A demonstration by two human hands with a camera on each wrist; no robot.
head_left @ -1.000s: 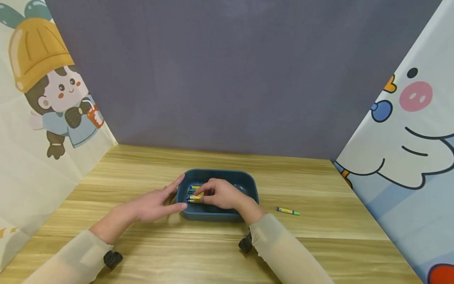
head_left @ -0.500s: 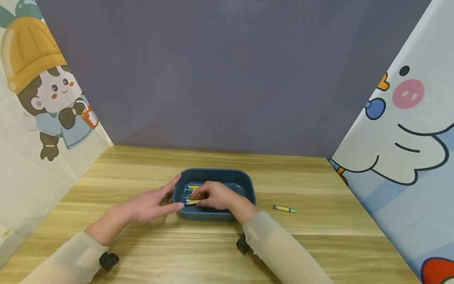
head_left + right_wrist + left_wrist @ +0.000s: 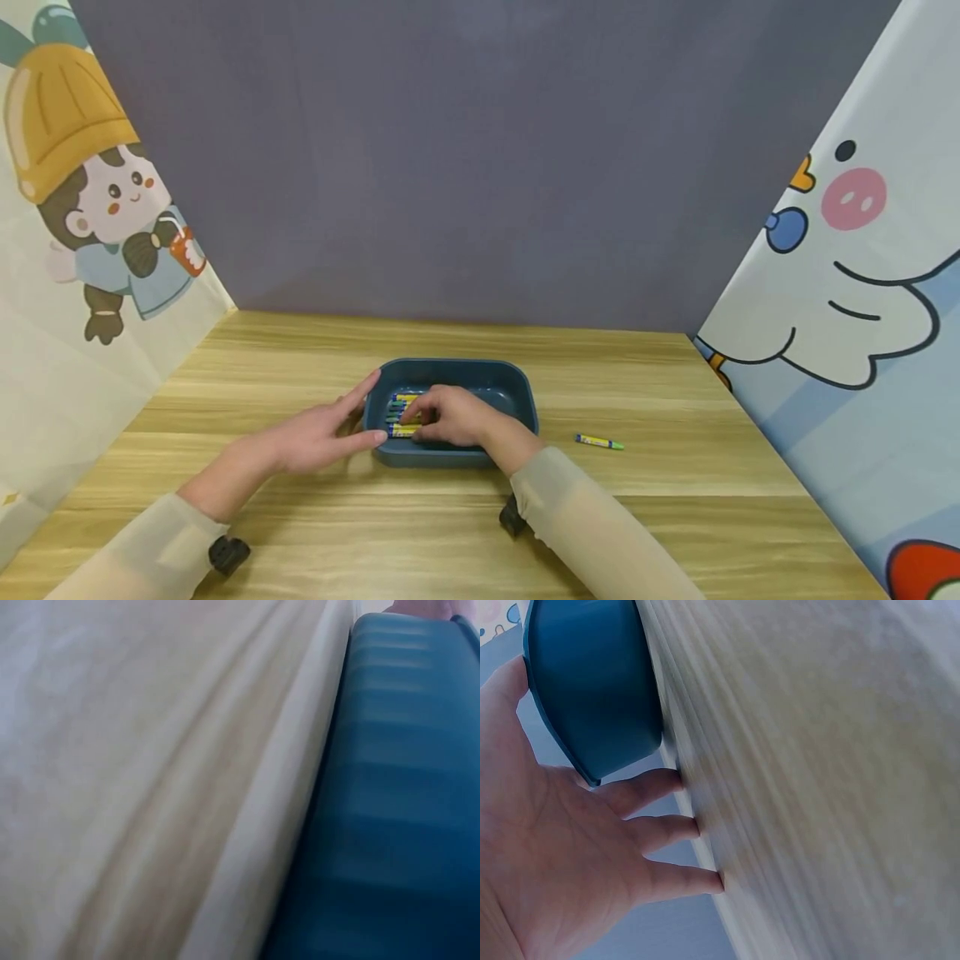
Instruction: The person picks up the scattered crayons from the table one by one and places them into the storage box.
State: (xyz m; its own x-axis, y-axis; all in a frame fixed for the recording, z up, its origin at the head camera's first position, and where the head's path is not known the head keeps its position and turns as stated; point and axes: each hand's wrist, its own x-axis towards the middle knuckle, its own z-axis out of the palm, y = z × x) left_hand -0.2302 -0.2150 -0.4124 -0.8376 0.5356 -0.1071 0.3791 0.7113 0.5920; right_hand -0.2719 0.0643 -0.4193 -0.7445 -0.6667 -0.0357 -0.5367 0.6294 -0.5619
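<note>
A dark blue plastic box (image 3: 461, 459) stands on the table with several yellow-wrapped crayons lying side by side at its left end. My left hand (image 3: 318, 435) spans that end, thumb and index finger spread straight against the box; in the left wrist view its other fingers touch the table. My right hand (image 3: 465, 415) reaches inside, its thumb and index finger curled at the front crayon (image 3: 400, 431), which they appear to pinch. The fingers cover the right ends of the crayons. The right wrist view shows only the outer box wall (image 3: 405, 787) and skin at the top edge.
One loose crayon (image 3: 598, 442) with a green tip lies on the wooden table (image 3: 360, 533), right of the box. A grey panel (image 3: 465, 167) rises behind the table. Printed cartoon sheets (image 3: 885, 317) stand at both sides.
My right fingers have shifted slightly among the crayons, and the front crayon now lies straighter along the row. The left hand keeps its place on the box. The head view has turned slightly right.
</note>
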